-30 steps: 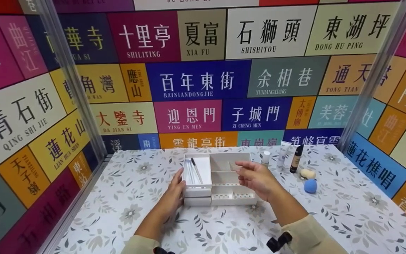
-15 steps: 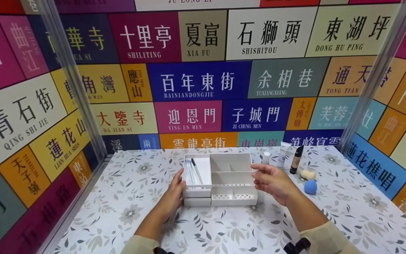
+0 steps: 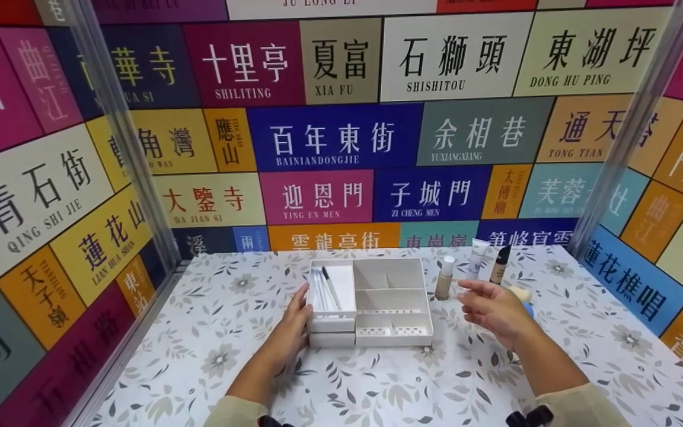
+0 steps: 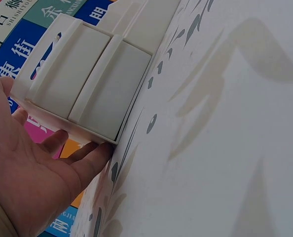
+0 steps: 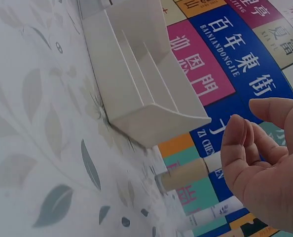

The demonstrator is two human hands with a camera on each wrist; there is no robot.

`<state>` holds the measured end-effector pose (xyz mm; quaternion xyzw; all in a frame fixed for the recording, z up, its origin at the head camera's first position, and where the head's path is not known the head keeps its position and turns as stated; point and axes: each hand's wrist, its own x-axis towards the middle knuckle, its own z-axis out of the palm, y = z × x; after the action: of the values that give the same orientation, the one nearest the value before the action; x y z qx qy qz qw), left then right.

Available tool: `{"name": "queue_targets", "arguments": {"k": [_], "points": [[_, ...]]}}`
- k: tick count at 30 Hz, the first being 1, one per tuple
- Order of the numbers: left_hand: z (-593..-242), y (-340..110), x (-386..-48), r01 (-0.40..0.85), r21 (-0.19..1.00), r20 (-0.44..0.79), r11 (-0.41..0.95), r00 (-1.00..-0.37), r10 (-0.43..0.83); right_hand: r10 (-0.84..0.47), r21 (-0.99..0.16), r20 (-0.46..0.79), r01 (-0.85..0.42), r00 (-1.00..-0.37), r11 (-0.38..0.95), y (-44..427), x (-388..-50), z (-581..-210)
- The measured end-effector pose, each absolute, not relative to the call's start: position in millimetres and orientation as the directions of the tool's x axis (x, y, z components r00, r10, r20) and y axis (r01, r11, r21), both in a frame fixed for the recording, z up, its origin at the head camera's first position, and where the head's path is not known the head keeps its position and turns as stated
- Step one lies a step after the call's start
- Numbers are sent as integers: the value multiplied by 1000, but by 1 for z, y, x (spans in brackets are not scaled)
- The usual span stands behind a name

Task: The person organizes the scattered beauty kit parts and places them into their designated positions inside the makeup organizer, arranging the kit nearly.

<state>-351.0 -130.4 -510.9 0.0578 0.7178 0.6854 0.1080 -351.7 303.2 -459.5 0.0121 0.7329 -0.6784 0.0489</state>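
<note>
A white desktop organizer [image 3: 428, 326] stands on the table, with open compartments on its right. Two drawers [image 4: 70, 74] show in the left wrist view. Several slim sticks, one of them dark [image 3: 329, 286], lie in its upper left tray. My left hand [image 3: 287, 332] rests against the organizer's left side with loosely extended fingers. Right of the organizer, my right hand [image 3: 498, 311] hovers with relaxed fingers and holds nothing. Nearest to its fingertips is a beige bottle with a white cap [image 3: 444, 281], upright and apart from the hand.
Behind the right hand stand a white tube [image 3: 476, 261] and a beige tube with a black cap [image 3: 499, 267]. A cream sponge [image 3: 522, 293] and a blue sponge [image 3: 529, 309] are partly hidden by that hand. Printed panels [image 3: 329, 136] enclose the flower-patterned table [image 3: 199, 338].
My right hand has moved right, from over the organizer's compartments to beside the beige bottle, and now covers part of the sponges. My left hand and the organizer have stayed in place.
</note>
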Motion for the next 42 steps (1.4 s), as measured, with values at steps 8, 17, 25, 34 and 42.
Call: {"name": "queue_targets", "arguments": {"k": [8,17,25,34,42], "points": [[-510,-128,-351,-70,990,-93,121,-975,201,58,-983,-85,93,-995,158,338,-361,-472],[-510,-129,-352,-69,992,-89,102,-976,200,134,-972,-162,181,-978,150,363,-366,-476],[-509,-129,-351,-65,995,-81,81,-974,211,237,-960,-210,246,-948,133,381,-371,-481],[-511,-129,-350,-55,996,-69,65,-972,224,333,-955,-227,276,-915,108,404,-374,-492],[-512,-128,-351,-52,998,-61,44,-971,232,376,-930,-323,364,-868,41,420,-374,-498]]}}
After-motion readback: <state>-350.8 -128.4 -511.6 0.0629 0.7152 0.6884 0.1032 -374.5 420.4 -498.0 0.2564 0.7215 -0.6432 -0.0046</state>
